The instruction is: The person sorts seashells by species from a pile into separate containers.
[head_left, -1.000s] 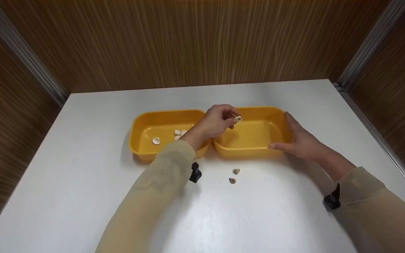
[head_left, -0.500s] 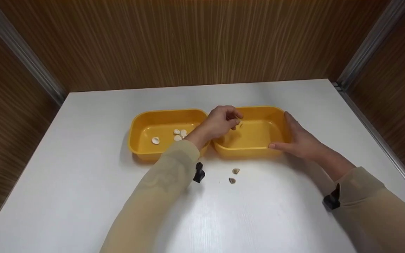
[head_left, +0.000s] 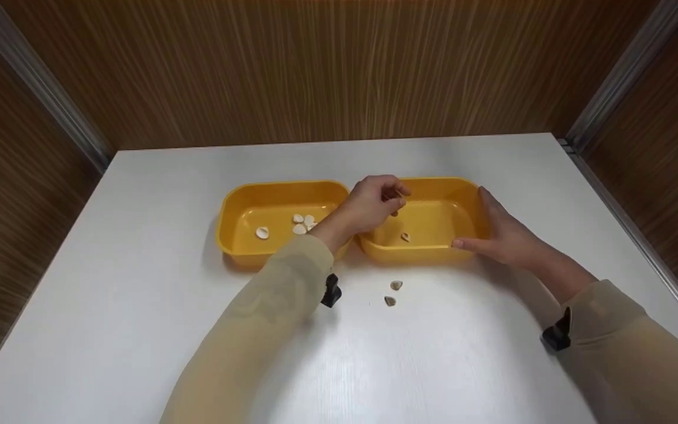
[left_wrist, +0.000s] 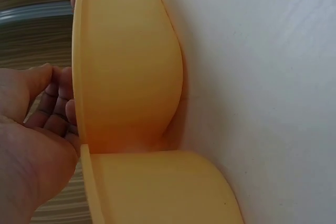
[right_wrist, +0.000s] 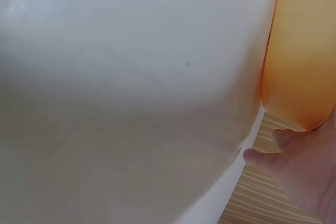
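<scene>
My left hand (head_left: 370, 203) hovers over the left part of the right yellow tray (head_left: 421, 254), its fingers loosely bent with nothing visible between them. A small tan seashell (head_left: 405, 237) lies on that tray's floor near the front wall. My right hand (head_left: 509, 238) rests against the same tray's right end, thumb along the front rim and fingers straight along the side. In the left wrist view, the left hand (left_wrist: 39, 119) shows beyond the tray rim. The left yellow tray (head_left: 283, 189) contains several white seashells (head_left: 262, 232), partly hidden by my left wrist.
Two brownish seashells (head_left: 390, 301) lie on the white table (head_left: 139, 265) in front of the right tray. Both trays stand side by side. Wood-patterned panels (head_left: 339, 70) enclose the table at the back and sides.
My left hand has let go of the seashell it pinched, which dropped to the floor of the right tray. The fingers have loosened. The right hand has stayed at the tray's end.
</scene>
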A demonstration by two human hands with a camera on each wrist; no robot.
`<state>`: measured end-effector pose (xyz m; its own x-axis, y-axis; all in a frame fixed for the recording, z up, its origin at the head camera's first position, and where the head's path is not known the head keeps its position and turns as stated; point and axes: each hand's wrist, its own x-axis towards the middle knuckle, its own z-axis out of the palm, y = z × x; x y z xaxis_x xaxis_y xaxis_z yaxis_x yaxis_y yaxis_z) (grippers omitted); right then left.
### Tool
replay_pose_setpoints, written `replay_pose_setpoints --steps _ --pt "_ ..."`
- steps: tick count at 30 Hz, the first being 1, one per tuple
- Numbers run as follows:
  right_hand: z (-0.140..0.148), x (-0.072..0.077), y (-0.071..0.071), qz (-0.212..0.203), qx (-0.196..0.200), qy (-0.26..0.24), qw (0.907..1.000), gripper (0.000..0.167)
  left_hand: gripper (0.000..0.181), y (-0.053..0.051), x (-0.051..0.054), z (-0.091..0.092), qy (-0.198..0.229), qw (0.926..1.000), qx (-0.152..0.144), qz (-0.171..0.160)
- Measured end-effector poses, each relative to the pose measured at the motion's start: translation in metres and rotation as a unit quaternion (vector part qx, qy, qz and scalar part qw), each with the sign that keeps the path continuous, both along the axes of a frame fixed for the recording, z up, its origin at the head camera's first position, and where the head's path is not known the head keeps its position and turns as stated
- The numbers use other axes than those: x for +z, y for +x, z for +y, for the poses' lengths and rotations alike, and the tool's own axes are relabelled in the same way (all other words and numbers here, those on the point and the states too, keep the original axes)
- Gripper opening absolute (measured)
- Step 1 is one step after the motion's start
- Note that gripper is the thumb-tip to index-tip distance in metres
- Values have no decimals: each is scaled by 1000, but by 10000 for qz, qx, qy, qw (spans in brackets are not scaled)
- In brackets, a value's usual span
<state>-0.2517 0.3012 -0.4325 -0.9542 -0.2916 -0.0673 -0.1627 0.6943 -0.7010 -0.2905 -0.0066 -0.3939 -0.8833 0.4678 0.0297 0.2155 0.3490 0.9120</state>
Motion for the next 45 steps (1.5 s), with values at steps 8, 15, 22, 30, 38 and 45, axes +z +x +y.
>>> replay_pose_setpoints --steps 8,15,22,30,38,45 --pt "2 1 -1 72 84 -26 9999 123 15 23 24 -5 141 9997 -153 -154" --pt "3 3 -1 -8 -6 204 9998 127 17 49 30 -15 168 9972 -727 89" --pt "5 4 0 -157 -147 406 9989 131 16 76 18 -22 -117 9929 -1138 313" --pt "6 4 1 -176 -116 488 9986 132 15 95 -6 -30 -92 9882 -1523 164" --pt "7 3 2 -199 -129 452 9987 133 14 101 -30 -35 -102 9881 -1525 -168" --pt "6 3 1 -174 -116 442 9988 133 14 100 -48 -38 -112 9881 -1452 -490"
